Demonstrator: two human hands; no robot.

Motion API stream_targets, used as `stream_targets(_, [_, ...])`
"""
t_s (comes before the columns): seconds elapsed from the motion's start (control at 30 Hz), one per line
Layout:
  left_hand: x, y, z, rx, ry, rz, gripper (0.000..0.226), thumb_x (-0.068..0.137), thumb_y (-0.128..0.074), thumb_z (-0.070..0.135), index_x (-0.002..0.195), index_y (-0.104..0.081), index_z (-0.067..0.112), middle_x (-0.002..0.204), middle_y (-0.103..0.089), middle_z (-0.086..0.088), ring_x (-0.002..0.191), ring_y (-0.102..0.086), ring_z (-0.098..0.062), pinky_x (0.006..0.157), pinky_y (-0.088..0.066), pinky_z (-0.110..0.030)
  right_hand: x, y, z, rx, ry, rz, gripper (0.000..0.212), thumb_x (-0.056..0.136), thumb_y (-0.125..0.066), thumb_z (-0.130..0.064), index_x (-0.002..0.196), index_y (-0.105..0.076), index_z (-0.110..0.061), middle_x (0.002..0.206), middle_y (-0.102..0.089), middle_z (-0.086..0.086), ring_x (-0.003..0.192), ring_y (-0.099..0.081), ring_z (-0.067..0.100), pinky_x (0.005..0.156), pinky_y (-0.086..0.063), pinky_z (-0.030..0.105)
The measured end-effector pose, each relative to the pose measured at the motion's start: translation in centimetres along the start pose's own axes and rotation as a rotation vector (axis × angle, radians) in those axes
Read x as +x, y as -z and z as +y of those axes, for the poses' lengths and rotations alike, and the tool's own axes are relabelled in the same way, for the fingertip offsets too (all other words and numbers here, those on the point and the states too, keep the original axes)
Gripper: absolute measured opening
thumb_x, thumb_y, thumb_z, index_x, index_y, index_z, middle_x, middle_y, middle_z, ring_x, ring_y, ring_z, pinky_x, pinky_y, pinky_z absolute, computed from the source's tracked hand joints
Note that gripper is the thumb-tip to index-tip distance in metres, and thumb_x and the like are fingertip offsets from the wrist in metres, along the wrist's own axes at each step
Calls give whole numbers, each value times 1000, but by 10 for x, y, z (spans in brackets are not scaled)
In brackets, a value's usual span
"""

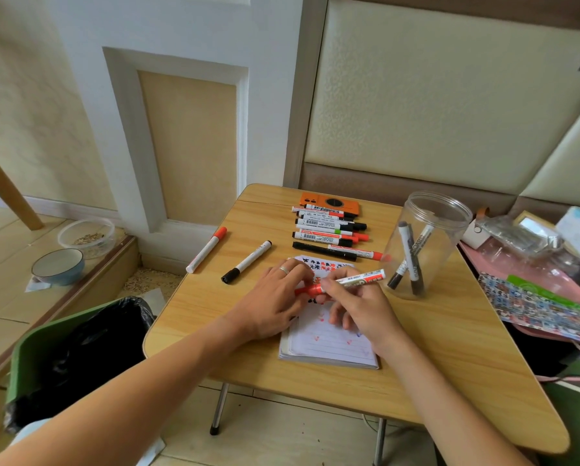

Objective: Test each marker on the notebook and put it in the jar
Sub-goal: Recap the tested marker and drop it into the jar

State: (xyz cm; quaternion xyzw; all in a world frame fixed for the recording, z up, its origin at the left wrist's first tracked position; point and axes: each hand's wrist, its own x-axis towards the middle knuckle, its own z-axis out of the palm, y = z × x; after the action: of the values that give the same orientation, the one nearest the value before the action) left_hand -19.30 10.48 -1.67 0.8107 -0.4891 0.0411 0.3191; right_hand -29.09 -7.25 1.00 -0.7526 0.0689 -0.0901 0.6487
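A lined notebook (328, 344) lies on the small wooden table (449, 358), with red and black marks near its top. Over it, my right hand (359, 311) grips the white barrel of a red marker (359, 279). My left hand (275, 304) pinches that marker's red cap end (310, 290). A clear plastic jar (426, 243) stands to the right with two black markers inside. Several markers (328, 230) lie in a row behind the notebook. A red-capped marker (206, 250) and a black-capped marker (246, 262) lie apart to the left.
An orange phone (330, 201) lies at the table's far edge behind the marker row. A green bin with a black bag (76, 351) stands left of the table. Clutter, including a patterned packet (534, 304), sits to the right. Two bowls (58, 265) rest on the floor step.
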Motion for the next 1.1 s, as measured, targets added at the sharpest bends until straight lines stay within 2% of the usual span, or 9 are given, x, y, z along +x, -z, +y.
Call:
stream_targets(0.07, [0, 1, 2, -8, -4, 28, 18, 94, -47, 25, 111, -51, 22, 113, -51, 8, 103, -49, -13, 91, -44, -39, 0, 2, 0, 8, -17, -8, 17, 95, -69, -35, 96, -70, -18, 74, -65, 8, 46, -50, 11, 37, -33, 19])
stream_targets(0.17, [0, 2, 3, -12, -12, 60, 17, 95, -47, 24, 111, -51, 22, 107, -52, 7, 97, -48, -13, 85, -44, -36, 3, 7, 3, 106, -100, 28, 46, 100, -50, -57, 95, -77, -21, 69, -51, 0, 52, -42, 10, 44, -30, 24])
stream_targets(0.23, [-1, 2, 4, -10, -25, 70, 16, 95, -50, 19, 112, -51, 19, 104, -55, 6, 94, -47, -13, 83, -44, -35, 5, 10, 4, 186, -108, 30, 46, 93, -47, -52, 94, -77, -17, 66, -47, 1, 54, -40, 13, 46, -25, 28])
stream_targets(0.3, [-3, 3, 5, -12, -28, 71, 17, 95, -53, 14, 112, -51, 16, 100, -56, 3, 91, -46, -13, 80, -44, -37, 6, 13, 4, 219, -107, 38, 27, 86, -57, -40, 92, -74, -19, 66, -50, 4, 53, -42, 15, 44, -26, 28])
stream_targets(0.4, [-6, 5, 4, -96, 18, 105, 19, 96, -47, 18, 114, -47, 19, 104, -57, 3, 94, -52, -13, 83, -46, -37, 6, 19, 5, 288, -120, 46, 14, 91, -75, -23, 96, -65, -15, 75, -66, 16, 54, -58, 19, 39, -40, 22])
stream_targets(0.5, [-5, 6, 3, -150, 33, 134, 20, 98, -47, 23, 118, -50, 24, 109, -58, 7, 100, -55, -7, 84, -47, -27, 5, 21, 4, 251, -130, 33, 13, 91, -74, -17, 97, -64, -10, 77, -72, 18, 59, -68, 21, 43, -49, 20])
stream_targets(0.6, [-4, 5, 3, -88, -49, 125, 29, 98, -63, 32, 125, -59, 23, 106, -57, 11, 92, -54, 3, 80, -42, -12, 6, 16, 5, 139, -102, 5, 11, 97, -68, -18, 100, -65, -8, 79, -73, 13, 59, -68, 22, 46, -52, 23])
stream_targets(0.73, [-1, 3, -2, -97, -12, 152, 36, 92, -70, 41, 122, -67, 23, 100, -58, 7, 84, -56, -2, 74, -47, -17, 6, 8, 8, -28, -59, -31, 15, 99, -68, -24, 104, -69, -10, 78, -70, 7, 60, -63, 20, 48, -49, 25])
stream_targets(1.1, [0, 4, -2, -61, 32, 172, 26, 96, -64, 38, 110, -70, 17, 91, -56, 7, 82, -51, -3, 66, -35, -9, 6, 3, 10, -130, -10, -39, 19, 95, -74, -24, 101, -64, -10, 57, -58, 2, 49, -54, 11, 47, -44, 24])
